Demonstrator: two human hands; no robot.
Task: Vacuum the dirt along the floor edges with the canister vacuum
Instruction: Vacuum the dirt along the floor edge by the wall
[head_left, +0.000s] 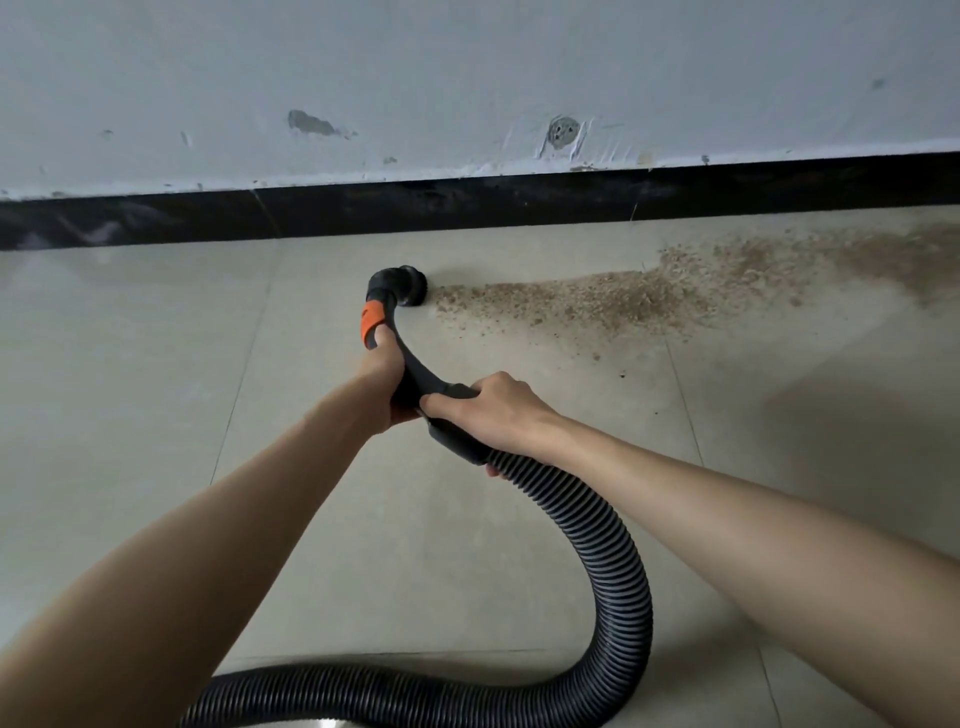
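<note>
A black curved vacuum handle (410, 371) with an orange band (372, 320) ends in a round black brush nozzle (408, 285) resting on the tiled floor. My left hand (382, 382) grips the handle just below the orange band. My right hand (493, 408) grips it lower down, where the ribbed black hose (618, 587) joins. A band of brown sawdust-like dirt (613, 299) starts right at the nozzle and spreads to the right along the floor near the black skirting (467, 205).
The hose loops down and back to the left across the bottom of the view, where a bit of shiny metal (324, 723) shows at the frame edge. A scuffed white wall (467, 78) rises above the skirting. Beige floor tiles (130, 364) lie to the left.
</note>
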